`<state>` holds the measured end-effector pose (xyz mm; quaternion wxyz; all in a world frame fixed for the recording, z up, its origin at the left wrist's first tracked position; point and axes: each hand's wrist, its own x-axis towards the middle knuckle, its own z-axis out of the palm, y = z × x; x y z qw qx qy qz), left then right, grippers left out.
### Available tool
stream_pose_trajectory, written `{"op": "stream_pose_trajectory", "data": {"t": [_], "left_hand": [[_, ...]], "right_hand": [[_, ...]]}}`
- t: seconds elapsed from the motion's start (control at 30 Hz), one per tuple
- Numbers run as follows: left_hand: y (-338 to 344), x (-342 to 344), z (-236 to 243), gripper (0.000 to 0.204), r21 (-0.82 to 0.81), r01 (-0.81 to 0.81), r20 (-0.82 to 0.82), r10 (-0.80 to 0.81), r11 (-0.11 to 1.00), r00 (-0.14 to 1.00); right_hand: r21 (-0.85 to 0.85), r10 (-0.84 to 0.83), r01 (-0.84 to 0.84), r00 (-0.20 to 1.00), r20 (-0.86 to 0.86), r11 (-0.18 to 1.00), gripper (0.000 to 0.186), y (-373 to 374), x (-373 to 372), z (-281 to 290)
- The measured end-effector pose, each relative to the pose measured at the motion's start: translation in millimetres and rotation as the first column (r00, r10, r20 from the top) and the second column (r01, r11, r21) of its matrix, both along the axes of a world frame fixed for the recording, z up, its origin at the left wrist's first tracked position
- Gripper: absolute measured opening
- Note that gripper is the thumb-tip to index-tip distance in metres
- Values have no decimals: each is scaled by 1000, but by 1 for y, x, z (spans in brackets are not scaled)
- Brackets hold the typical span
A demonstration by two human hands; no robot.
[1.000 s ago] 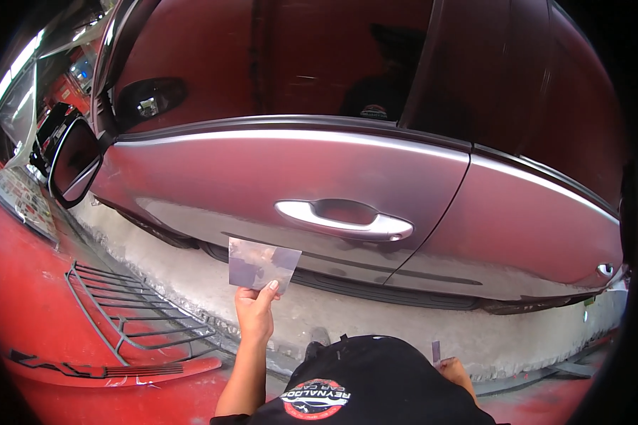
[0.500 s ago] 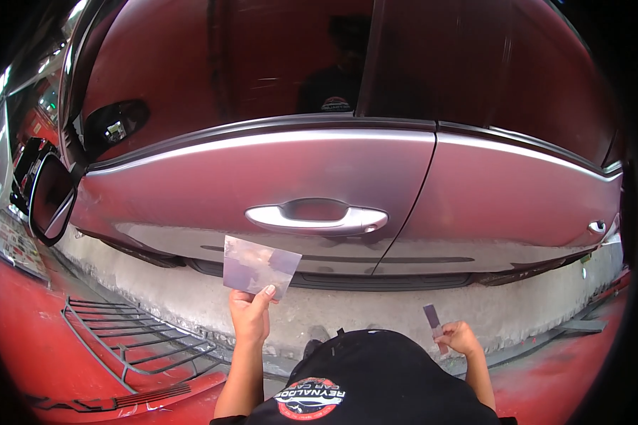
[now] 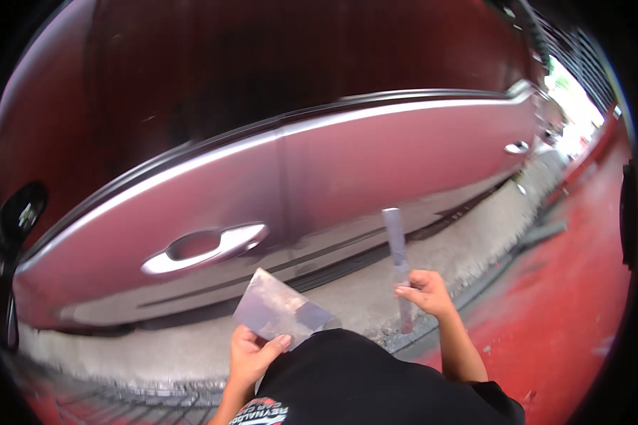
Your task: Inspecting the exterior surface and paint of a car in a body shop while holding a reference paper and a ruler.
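The left hand [image 3: 252, 356] pinches a plate [image 3: 278, 304] by its lower edge — likely to leave its face clear — while the right hand [image 3: 429, 291] grips a narrow strip [image 3: 396, 246] below its middle, both before the car [image 3: 347, 166].

The car door [image 3: 163, 205] at left looks glossy metal, the sheet [image 3: 276, 304] smeared, the shirt [image 3: 354, 375] at bottom matt cloth, the concrete floor [image 3: 156, 354] rough.

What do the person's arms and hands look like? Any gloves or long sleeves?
No gloves: the left hand and right hand are bare, and so are the forearms, with no watch showing. The shirt is black, with a red-and-white print. Its right sleeve is short.
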<state>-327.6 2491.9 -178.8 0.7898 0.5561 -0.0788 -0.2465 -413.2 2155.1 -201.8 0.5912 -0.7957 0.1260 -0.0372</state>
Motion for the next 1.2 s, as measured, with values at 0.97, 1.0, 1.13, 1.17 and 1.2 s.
{"op": "stream_pose_trajectory", "data": {"t": [0.97,1.0,1.13,1.17,1.2], "left_hand": [[-107,20,-32,18,187,566,-40,-569,803,821],[-109,21,-35,18,210,577,-22,-586,790,810],[-118,19,-38,18,200,598,-35,-604,776,796],[-121,18,-34,18,132,616,-89,-610,776,787],[-123,18,-32,18,64,632,-141,-620,772,772]], "right_hand": [[125,-461,459,887,-12,880,5,-17,-97,-45],[124,-464,461,886,-11,879,5,-16,-97,-44],[197,-534,511,841,85,837,9,-8,-91,-28],[199,-555,526,819,144,827,10,-6,-87,-25],[199,-561,531,815,145,824,10,-4,-85,-24]]}}
